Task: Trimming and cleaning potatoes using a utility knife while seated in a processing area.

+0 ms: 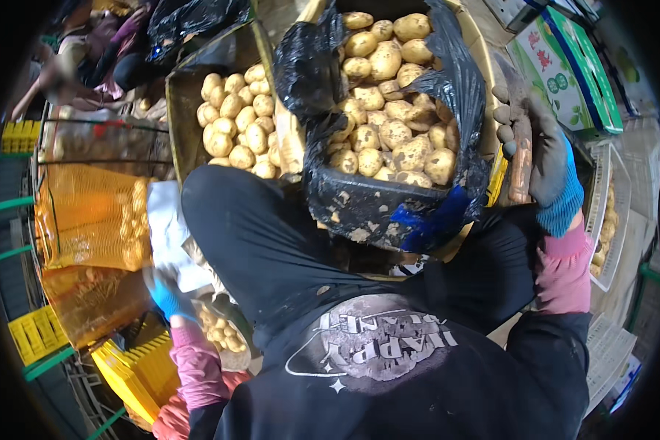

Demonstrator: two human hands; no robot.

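My right hand [548, 158], in a dark-palmed glove with a blue cuff, is beside the box on the right. Its fingers curl around a long brown thing [521, 163], whose kind I cannot make out. My left hand [166, 287], in a blue and dark glove, is smeared by motion beside a white sheet [170, 224]. Its fingers do not show clearly. Between my knees stands a box lined with a torn black plastic bag [312, 73], full of pale potatoes [392, 136], several with dark soil patches.
A second open box [176, 117] on the left holds cleaner potatoes [235, 110]. Orange mesh sacks [88, 220] and yellow crates [136, 370] are farther left. A green and white carton [557, 70] and a white potato crate [601, 220] stand right. Another person [88, 51] sits far left.
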